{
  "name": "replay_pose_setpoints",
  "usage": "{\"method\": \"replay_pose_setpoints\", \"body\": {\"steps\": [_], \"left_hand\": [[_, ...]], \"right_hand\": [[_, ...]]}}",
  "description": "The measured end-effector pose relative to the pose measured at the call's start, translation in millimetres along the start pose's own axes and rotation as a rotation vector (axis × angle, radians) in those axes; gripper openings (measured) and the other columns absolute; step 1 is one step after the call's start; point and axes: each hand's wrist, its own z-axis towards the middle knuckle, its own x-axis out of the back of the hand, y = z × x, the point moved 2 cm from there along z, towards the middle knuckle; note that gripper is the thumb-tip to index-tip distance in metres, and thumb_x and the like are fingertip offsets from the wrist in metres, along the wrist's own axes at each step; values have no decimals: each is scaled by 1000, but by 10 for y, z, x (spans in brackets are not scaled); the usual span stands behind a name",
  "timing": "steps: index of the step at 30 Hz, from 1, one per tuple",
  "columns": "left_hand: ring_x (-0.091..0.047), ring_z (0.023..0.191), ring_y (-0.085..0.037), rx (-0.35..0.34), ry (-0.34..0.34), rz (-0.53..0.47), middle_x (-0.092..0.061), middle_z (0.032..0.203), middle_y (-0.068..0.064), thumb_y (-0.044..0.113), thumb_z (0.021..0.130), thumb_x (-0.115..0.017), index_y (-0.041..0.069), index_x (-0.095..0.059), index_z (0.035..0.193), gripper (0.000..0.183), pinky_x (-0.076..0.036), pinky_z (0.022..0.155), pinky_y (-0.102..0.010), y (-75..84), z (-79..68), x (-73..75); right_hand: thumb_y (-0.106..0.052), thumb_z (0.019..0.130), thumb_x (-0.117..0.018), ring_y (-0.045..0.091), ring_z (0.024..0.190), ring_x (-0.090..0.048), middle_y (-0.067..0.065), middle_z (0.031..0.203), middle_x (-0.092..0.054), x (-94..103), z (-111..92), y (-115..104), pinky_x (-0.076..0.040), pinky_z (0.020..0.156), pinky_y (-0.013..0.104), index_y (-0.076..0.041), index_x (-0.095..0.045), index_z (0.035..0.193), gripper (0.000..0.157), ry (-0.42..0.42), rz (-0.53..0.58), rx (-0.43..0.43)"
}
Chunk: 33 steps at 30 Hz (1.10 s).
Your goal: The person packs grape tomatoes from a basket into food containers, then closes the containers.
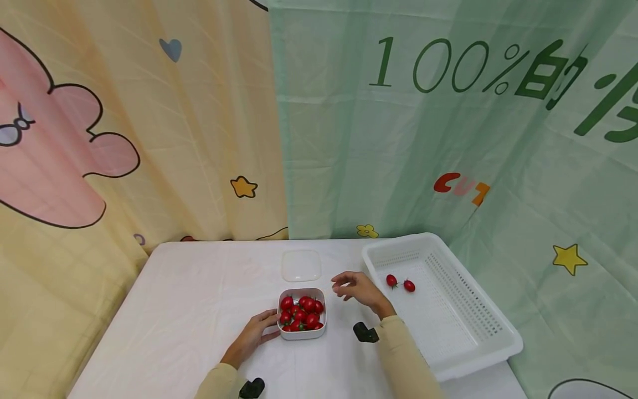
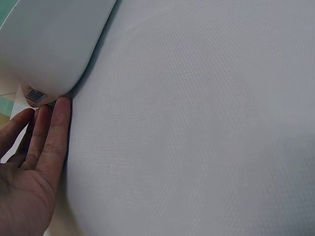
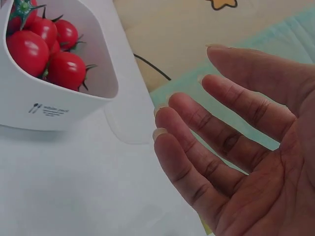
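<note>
A small white square container (image 1: 302, 335) full of red cherry tomatoes (image 1: 300, 316) with green stems stands mid-table. My left hand (image 1: 256, 334) is at its left side; in the left wrist view the nearly straight fingers (image 2: 55, 132) touch the container's lower wall (image 2: 54, 44), beside a barcode label. To the right of the container, my right hand (image 1: 360, 289) hovers between it and the white basket (image 1: 498, 327). Its fingers are loosely bent and apart with nothing between them, as the right wrist view shows. Two cherry tomatoes (image 1: 409, 286) lie inside the basket, toward its far left.
A clear, flat lid (image 1: 301, 266) lies on the white tablecloth (image 1: 179, 310) just behind the container. The large perforated basket takes up the table's right side. Printed curtains (image 1: 339, 138) hang behind the table and along both sides.
</note>
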Motion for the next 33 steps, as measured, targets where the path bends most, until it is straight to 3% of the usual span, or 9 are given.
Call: {"method": "replay_pose_setpoints", "body": {"steps": [8,21,29,33], "left_hand": [[-56,112,-27,-3,-10,5,-49,132,-28,31,99,-55,-16,-34,138,65,-51,95,-45,-11,9,0],[-57,108,-22,-6,-7,-2,-53,128,-23,29,98,-55,-16,-35,138,63,-52,95,-43,-8,13,4],[-56,110,-25,5,4,7,-51,130,-27,28,99,-54,-16,-35,138,62,-51,95,-44,-6,-1,-14],[-56,110,-26,5,11,7,-50,131,-28,29,98,-55,-16,-35,138,63,-51,95,-44,-7,10,-11]], "right_hand": [[-18,91,-67,31,92,-65,14,109,-66,300,-42,19,-57,82,41,2,-62,118,34,62,24,-16],[-14,91,-67,21,90,-64,20,114,-63,758,-146,216,-57,77,31,6,-60,121,37,175,75,-22],[-16,92,-66,19,84,-64,18,107,-66,897,-198,251,-55,82,45,6,-59,123,38,234,57,-81],[-15,93,-65,21,85,-63,18,107,-65,983,-185,294,-54,81,45,8,-58,123,38,240,68,-105]]}}
